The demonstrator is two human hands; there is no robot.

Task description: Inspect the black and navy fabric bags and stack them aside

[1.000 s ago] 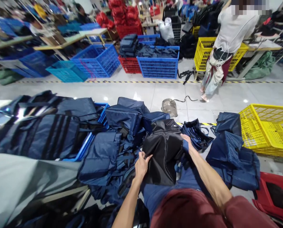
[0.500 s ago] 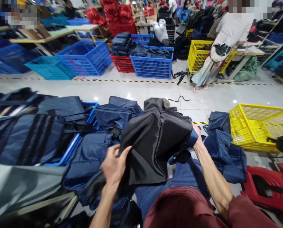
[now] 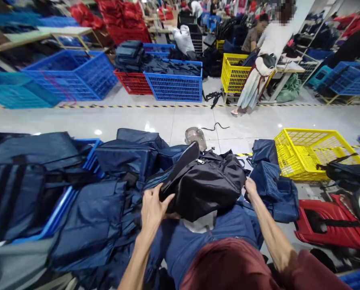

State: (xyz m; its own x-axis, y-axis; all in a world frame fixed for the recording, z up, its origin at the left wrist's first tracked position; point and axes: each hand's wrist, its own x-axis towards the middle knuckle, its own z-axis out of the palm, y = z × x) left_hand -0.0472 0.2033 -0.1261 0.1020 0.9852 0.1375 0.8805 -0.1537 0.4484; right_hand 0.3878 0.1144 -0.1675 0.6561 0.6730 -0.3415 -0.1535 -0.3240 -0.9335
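Two hands on one black bag, one white sack, at least two yellow crates, background blurry.

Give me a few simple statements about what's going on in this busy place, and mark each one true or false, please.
1. The left hand has hold of the black bag. True.
2. The right hand is resting flat on the floor. False: it is at the right edge of the black bag.
3. Navy bags lie to both sides of the black bag. True.
4. The person in the white top is sitting down. False: that person is standing, beside a yellow crate.
5. A striped line crosses the floor beyond the bags. True.
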